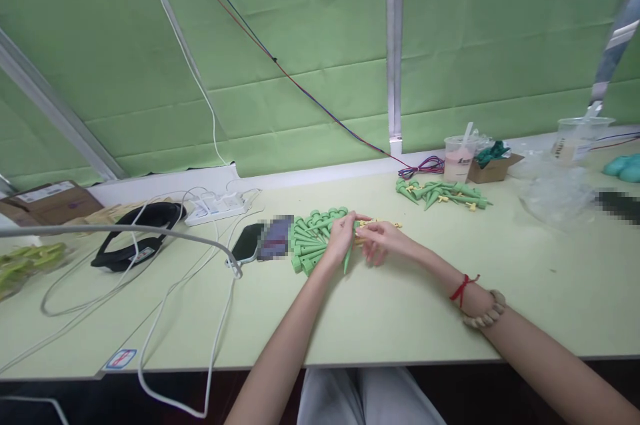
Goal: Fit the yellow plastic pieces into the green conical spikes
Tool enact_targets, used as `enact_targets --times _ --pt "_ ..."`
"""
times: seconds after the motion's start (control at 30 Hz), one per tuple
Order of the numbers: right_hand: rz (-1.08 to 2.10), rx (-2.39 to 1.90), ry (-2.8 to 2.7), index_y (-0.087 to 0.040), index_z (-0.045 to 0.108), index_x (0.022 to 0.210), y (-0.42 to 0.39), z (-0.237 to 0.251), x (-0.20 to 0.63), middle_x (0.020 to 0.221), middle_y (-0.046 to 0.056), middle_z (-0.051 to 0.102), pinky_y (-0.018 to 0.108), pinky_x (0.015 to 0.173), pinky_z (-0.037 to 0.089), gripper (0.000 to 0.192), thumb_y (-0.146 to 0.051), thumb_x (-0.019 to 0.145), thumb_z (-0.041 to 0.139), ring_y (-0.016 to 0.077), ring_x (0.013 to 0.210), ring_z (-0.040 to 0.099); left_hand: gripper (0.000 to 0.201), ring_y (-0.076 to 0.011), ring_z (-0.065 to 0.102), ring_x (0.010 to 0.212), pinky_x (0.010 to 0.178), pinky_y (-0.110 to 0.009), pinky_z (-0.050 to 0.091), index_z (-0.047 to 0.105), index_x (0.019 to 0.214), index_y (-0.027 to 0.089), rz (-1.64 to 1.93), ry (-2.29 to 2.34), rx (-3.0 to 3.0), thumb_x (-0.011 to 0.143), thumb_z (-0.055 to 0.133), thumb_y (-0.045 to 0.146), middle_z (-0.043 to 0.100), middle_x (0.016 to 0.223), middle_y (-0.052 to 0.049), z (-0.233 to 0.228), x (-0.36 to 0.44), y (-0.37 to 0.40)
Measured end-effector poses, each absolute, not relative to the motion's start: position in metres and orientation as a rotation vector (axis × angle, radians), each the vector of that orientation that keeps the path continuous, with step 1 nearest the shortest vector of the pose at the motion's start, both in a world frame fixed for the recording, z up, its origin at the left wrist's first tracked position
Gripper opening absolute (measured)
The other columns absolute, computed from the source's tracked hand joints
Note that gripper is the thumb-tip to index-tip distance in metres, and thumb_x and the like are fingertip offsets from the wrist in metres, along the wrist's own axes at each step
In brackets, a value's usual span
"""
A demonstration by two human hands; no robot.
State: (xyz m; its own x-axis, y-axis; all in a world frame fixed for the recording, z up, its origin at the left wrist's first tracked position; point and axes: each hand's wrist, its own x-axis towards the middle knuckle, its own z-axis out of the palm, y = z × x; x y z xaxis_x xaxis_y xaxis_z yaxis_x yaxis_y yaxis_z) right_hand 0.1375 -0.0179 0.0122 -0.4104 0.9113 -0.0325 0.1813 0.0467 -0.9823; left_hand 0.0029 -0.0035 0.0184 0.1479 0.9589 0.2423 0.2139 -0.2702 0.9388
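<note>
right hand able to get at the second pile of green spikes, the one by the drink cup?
Probably yes. The right hand is at the near pile; bare table lies between it and the far green spikes. The drink cup stands behind them.

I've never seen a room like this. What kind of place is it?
Probably a small assembly workbench: piles of matching green spikes lie sorted on a long table, with a power strip and green board walls behind.

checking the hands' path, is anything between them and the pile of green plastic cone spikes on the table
Nothing visible does. The left hand already grips one green plastic cone spike at the edge of the pile of green spikes, and the right hand meets it beside small yellow parts.
</note>
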Motion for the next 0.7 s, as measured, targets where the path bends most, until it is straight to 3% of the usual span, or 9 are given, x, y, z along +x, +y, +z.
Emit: enact_targets --times 0.1,0.2,0.3,0.43,0.57,0.7 --pt "1.757 -0.999 -1.512 -0.016 0.057 0.08 -0.02 0.014 0.139 0.06 0.002 0.06 0.027 0.044 0.053 0.036 -0.052 0.079 0.055 0.0173 0.055 0.063 0.045 -0.01 0.046 0.044 0.042 -0.021 0.037 0.071 0.08 0.012 1.204 1.091 1.598 0.083 0.039 0.045 0.055 0.053 -0.002 0.021 0.003 -0.006" --pt "2.034 -0.812 -1.345 -0.015 0.059 0.083 -0.021 0.014 0.14 0.065 0.002 0.061 0.026 0.044 0.054 0.031 -0.045 0.082 0.053 0.0154 0.059 0.063 0.046 -0.0083 0.039 0.036 0.037 -0.02 0.032 0.071 0.087 0.012 1.129 1.062 1.535 0.082 0.04 0.046 0.046 0.043 0.001 0.024 0.001 -0.006" --pt "2.162 -0.695 -1.132 -0.015 0.061 0.086 -0.02 0.012 0.139 0.071 0.001 0.063 0.022 0.042 0.053 0.021 -0.034 0.085 0.051 0.0117 0.057 0.061 0.046 -0.0059 0.037 0.036 0.035 -0.019 0.028 0.071 0.091 0.013 1.084 1.023 1.532 0.082 0.04 0.046 0.049 0.049 0.001 0.027 -0.003 -0.007" --pt "2.078 -0.763 -1.13 -0.014 0.064 0.083 -0.022 0.012 0.138 0.077 0.002 0.066 0.016 0.045 0.052 0.01 -0.023 0.081 0.06 0.0076 0.057 0.058 0.045 -0.0062 0.039 0.039 0.035 -0.018 0.027 0.071 0.088 0.013 1.079 1.017 1.65 0.082 0.041 0.045 0.052 0.056 0.0 0.028 -0.008 -0.006" --pt "1.845 -0.917 -1.335 -0.014 0.067 0.081 -0.019 0.008 0.139 0.081 0.004 0.067 0.016 0.046 0.052 0.015 -0.026 0.073 0.069 0.0062 0.055 0.055 0.044 -0.0086 0.039 0.04 0.037 -0.02 0.028 0.072 0.085 0.013 1.012 1.059 1.758 0.082 0.041 0.045 0.046 0.048 0.001 0.021 -0.01 -0.002" --pt "1.488 -1.101 -1.55 -0.012 0.067 0.069 -0.013 -0.005 0.137 0.07 0.006 0.066 0.02 0.045 0.052 0.017 -0.028 0.068 0.072 0.0108 0.056 0.059 0.038 -0.0106 0.043 0.046 0.045 -0.023 0.032 0.071 0.074 0.014 1.023 1.216 1.841 0.079 0.046 0.041 0.053 0.052 0.0 0.011 -0.006 0.0"
